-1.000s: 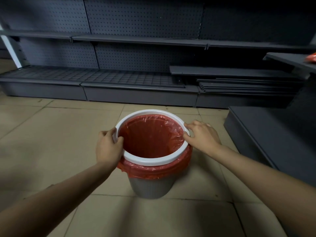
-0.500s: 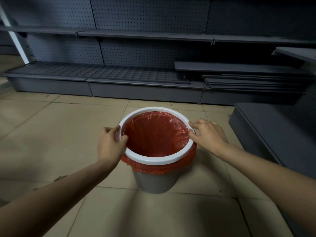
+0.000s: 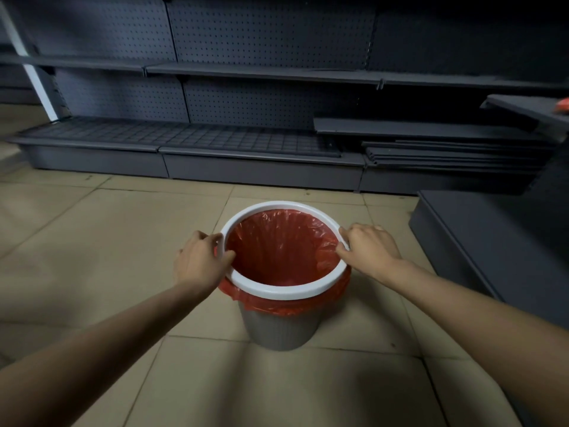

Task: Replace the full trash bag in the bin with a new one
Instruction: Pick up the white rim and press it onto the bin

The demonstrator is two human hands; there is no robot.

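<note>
A grey ribbed bin [image 3: 278, 329] stands on the tiled floor in the middle of the head view. A red trash bag [image 3: 277, 251] lines it, and its edge hangs out over the bin's top under a white ring [image 3: 278, 291]. The bag's inside looks empty as far as I can see. My left hand [image 3: 198, 261] grips the ring on its left side, thumb inside. My right hand [image 3: 368, 249] grips the ring's right side, fingers curled over the rim.
Dark grey pegboard shelving [image 3: 246, 72] runs along the back, with loose shelf boards [image 3: 455, 155] stacked at the right. A low dark shelf base [image 3: 492, 241] stands close on the right. Something red [image 3: 563, 104] lies on a shelf at the far right edge.
Both hands have stayed on the white ring. The view has shifted slightly, so the bin sits a little farther off and lower in view; the ring looks seated lower on the bin.
</note>
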